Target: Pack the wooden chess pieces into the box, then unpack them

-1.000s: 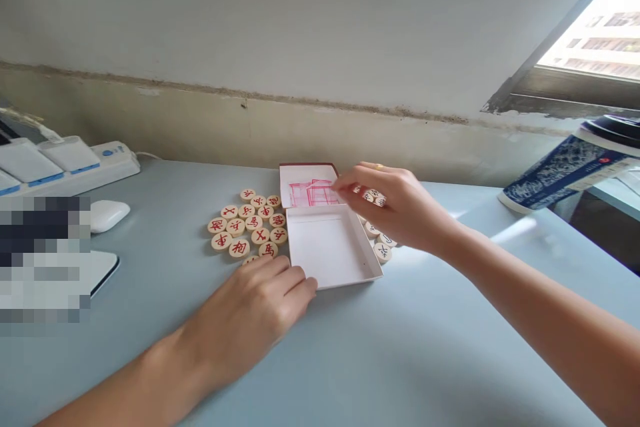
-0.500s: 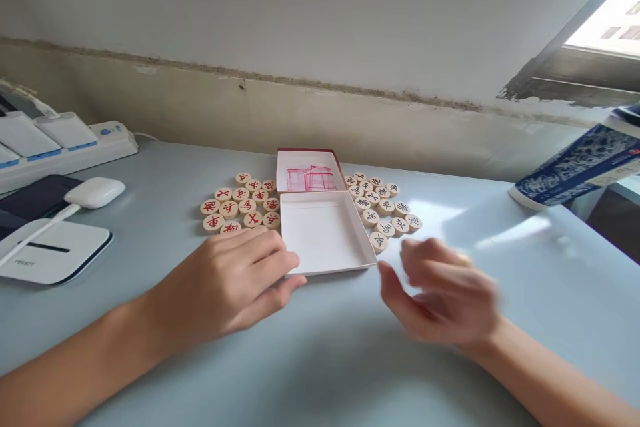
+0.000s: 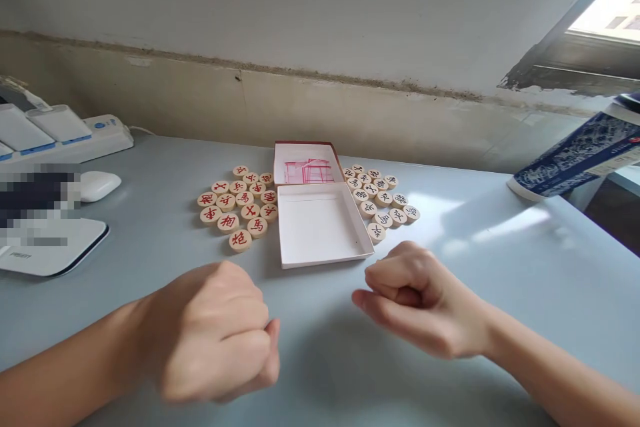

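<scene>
An open white box (image 3: 320,223) lies on the pale blue table (image 3: 450,293), its flap with a red drawing (image 3: 307,167) folded back. Several round wooden pieces with red characters (image 3: 239,205) lie left of it. Several pieces with black characters (image 3: 381,201) lie to its right. My left hand (image 3: 215,333) is curled into a fist on the table, in front of the box and to its left. My right hand (image 3: 420,303) is also closed in a fist, near the box's front right corner. Nothing shows in either fist.
A white power strip with plugs (image 3: 60,137) sits at the back left, with a white mouse (image 3: 99,185) and a flat white device (image 3: 55,247) in front of it. A blue patterned book (image 3: 575,157) lies at the right by the window.
My left hand came off the box's front corner and both hands drew back toward me, closing into fists. The right hand had been over the black-marked pieces a second ago.
</scene>
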